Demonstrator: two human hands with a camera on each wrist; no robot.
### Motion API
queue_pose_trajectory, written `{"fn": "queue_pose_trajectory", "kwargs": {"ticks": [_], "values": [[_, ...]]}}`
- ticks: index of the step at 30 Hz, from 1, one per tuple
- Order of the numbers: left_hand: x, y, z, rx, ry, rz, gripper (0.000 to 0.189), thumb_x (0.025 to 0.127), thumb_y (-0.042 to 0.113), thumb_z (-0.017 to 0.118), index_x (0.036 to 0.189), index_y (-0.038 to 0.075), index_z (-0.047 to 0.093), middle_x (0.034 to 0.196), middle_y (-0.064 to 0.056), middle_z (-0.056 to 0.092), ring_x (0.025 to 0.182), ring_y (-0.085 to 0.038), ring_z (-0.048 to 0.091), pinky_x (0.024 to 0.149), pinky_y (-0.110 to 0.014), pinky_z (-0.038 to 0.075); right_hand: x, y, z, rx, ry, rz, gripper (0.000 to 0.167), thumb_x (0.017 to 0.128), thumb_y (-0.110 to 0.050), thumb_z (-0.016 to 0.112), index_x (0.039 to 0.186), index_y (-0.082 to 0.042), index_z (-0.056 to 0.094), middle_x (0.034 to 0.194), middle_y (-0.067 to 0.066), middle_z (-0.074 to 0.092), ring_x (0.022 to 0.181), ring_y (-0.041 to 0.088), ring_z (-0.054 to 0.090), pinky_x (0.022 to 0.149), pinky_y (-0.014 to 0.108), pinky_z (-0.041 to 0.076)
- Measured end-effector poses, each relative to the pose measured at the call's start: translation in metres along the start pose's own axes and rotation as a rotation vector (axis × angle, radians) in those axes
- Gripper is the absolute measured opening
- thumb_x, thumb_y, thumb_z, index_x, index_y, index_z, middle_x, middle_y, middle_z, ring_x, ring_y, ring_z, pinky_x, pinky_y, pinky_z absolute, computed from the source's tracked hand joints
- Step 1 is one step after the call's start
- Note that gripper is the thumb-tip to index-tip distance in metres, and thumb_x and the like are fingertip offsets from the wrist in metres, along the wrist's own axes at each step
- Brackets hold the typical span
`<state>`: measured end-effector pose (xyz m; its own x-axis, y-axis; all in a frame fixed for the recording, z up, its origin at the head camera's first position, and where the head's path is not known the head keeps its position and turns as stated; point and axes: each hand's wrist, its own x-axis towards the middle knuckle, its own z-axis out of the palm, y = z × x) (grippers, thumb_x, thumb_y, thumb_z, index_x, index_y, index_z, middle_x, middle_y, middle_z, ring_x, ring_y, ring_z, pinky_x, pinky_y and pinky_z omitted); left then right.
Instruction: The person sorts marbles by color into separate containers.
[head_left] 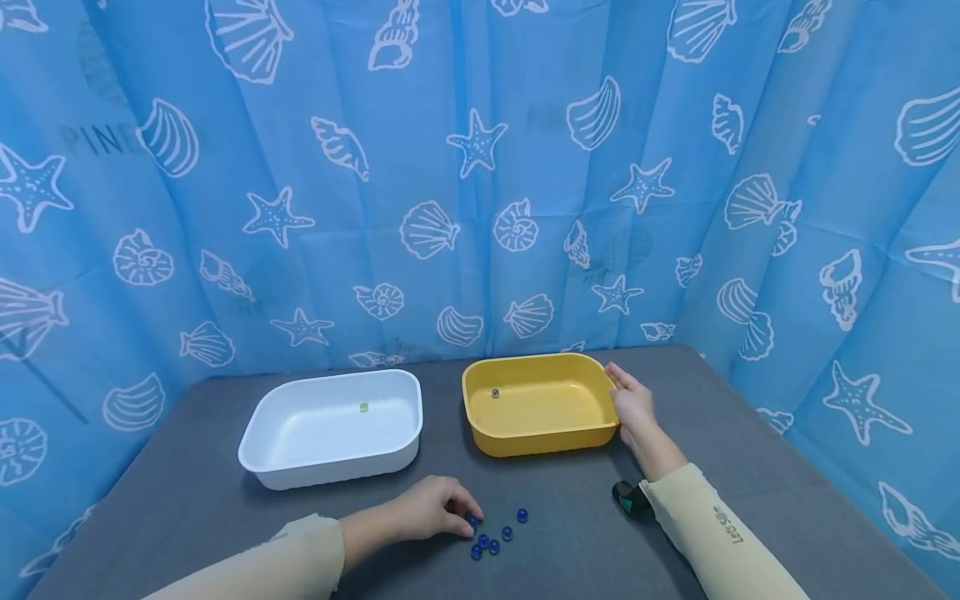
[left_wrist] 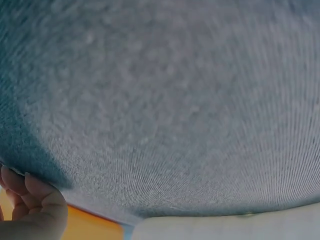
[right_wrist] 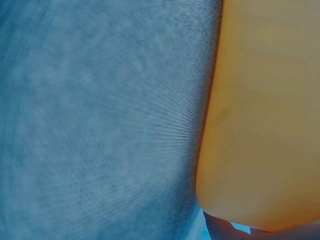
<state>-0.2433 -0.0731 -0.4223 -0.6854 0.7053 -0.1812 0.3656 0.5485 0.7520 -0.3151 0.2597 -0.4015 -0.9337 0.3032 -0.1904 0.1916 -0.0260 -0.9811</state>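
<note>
In the head view, my left hand (head_left: 433,508) is low over the grey cloth, thumb and forefinger pinching a blue marble (head_left: 473,522). Several more blue marbles (head_left: 483,541) lie loose beside those fingertips. My right hand (head_left: 636,408) grips the right end of a yellow tub (head_left: 543,437), its fingers along the outer side near the rim. The tub's wall (right_wrist: 260,125) fills the right of the right wrist view, with part of a finger (right_wrist: 222,229) under its corner. Curled left fingers (left_wrist: 42,200) show in the left wrist view; the marbles are hidden there.
A white tub (head_left: 341,472) stands on the left, with a small green marble (head_left: 363,407) inside. One dark marble (head_left: 495,394) sits in the yellow tub. Beside the right sleeve lies a black object (head_left: 628,497). A blue shell-print curtain (head_left: 480,200) hangs behind the cloth-covered table.
</note>
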Motion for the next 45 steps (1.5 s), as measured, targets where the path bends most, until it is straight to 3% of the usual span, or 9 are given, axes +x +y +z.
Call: {"fn": "queue_pose_trajectory", "kwargs": {"ticks": [14, 23, 27, 38, 45], "values": [[0.021, 0.018, -0.014, -0.025, 0.129, 0.075, 0.020, 0.091, 0.011, 0.069, 0.109, 0.005, 0.071, 0.083, 0.006, 0.059, 0.074, -0.010, 0.051, 0.062, -0.022, 0.044, -0.001, -0.003, -0.007, -0.007, -0.012, -0.015, 0.051, 0.105, 0.001, 0.025, 0.155, -0.009, 0.021, 0.159, 0.010, 0.020, 0.146, 0.026, 0.014, 0.116, 0.043, 0.018], [0.032, 0.033, -0.020, -0.114, 0.274, 0.094, 0.018, 0.090, 0.014, 0.071, 0.105, 0.004, 0.071, 0.083, 0.002, 0.058, 0.077, -0.013, 0.051, 0.063, -0.021, 0.045, 0.000, -0.001, -0.009, -0.006, -0.003, -0.010, 0.051, 0.105, 0.000, 0.025, 0.155, -0.010, 0.019, 0.160, 0.009, 0.018, 0.146, 0.026, 0.014, 0.116, 0.043, 0.018], [0.040, 0.037, -0.023, -0.155, 0.317, 0.087, 0.021, 0.090, 0.016, 0.071, 0.106, 0.002, 0.071, 0.084, 0.002, 0.061, 0.079, -0.013, 0.053, 0.068, -0.021, 0.048, 0.001, -0.001, -0.009, -0.006, 0.011, -0.006, 0.051, 0.105, 0.000, 0.025, 0.155, -0.011, 0.020, 0.160, 0.008, 0.020, 0.146, 0.025, 0.015, 0.116, 0.042, 0.018], [0.071, 0.050, -0.025, -0.196, 0.449, 0.036, 0.021, 0.091, 0.017, 0.070, 0.106, 0.002, 0.071, 0.085, 0.000, 0.061, 0.079, -0.014, 0.052, 0.065, -0.022, 0.047, 0.002, -0.001, -0.011, 0.022, 0.002, 0.001, 0.055, 0.106, -0.001, 0.024, 0.157, -0.013, 0.007, 0.160, 0.007, 0.017, 0.147, 0.024, 0.013, 0.116, 0.042, 0.015], [0.098, 0.054, -0.027, -0.323, 0.531, -0.031, 0.021, 0.090, 0.015, 0.071, 0.105, 0.001, 0.070, 0.088, -0.002, 0.063, 0.079, -0.016, 0.052, 0.080, -0.042, 0.053, 0.001, 0.001, -0.010, 0.019, 0.010, 0.011, 0.054, 0.106, -0.002, 0.024, 0.156, -0.012, 0.009, 0.160, 0.007, 0.019, 0.147, 0.025, 0.012, 0.116, 0.043, 0.016]]}}
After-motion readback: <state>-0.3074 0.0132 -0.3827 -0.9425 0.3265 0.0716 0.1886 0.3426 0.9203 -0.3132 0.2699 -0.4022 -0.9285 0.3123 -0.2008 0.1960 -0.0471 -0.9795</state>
